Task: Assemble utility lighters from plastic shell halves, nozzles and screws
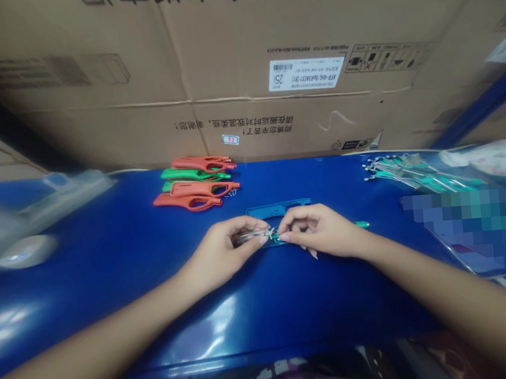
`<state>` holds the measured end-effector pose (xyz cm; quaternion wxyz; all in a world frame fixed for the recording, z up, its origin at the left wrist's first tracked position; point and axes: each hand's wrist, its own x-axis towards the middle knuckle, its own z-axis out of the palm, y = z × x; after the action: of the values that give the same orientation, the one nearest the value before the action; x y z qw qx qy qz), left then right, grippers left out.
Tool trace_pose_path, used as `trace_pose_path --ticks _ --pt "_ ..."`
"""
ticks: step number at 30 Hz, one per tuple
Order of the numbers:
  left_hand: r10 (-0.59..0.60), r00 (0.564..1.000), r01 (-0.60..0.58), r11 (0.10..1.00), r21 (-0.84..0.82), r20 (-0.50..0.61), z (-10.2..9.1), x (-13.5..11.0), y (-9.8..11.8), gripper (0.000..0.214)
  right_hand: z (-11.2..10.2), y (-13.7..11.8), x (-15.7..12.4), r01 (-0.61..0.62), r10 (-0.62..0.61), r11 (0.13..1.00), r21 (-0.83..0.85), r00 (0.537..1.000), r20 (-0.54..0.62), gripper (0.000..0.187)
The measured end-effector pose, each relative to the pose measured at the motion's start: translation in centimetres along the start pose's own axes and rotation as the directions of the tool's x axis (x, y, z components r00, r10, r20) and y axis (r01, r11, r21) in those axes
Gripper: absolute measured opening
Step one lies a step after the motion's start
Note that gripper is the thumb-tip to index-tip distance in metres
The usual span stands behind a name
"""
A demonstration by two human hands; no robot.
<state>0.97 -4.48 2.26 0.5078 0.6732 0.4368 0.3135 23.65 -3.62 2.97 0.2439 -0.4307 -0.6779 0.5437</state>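
My left hand (227, 244) and my right hand (316, 230) meet at the middle of the blue table (123, 264). Both pinch a small metal blade piece with a green handle (265, 234); its green tip (361, 225) sticks out to the right past my right hand. The piece is held over a blue plastic handle shell (278, 208) lying flat on the table. Behind it lies a stack of orange and green plastic handles (197, 183).
A large cardboard box (243, 67) walls off the back of the table. A pile of green-handled metal pieces (413, 172) lies at the back right, beside clear bags. Clear plastic packets (39, 209) lie at the left. A blue rail (478, 107) runs at the right.
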Motion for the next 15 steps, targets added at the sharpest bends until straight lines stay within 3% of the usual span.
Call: trace_pose_path --ticks 15 --pt "0.012 1.000 -0.011 1.000 0.012 -0.017 0.10 -0.13 0.50 0.027 -0.03 0.01 -0.13 -0.008 0.008 1.000 -0.001 1.000 0.019 0.024"
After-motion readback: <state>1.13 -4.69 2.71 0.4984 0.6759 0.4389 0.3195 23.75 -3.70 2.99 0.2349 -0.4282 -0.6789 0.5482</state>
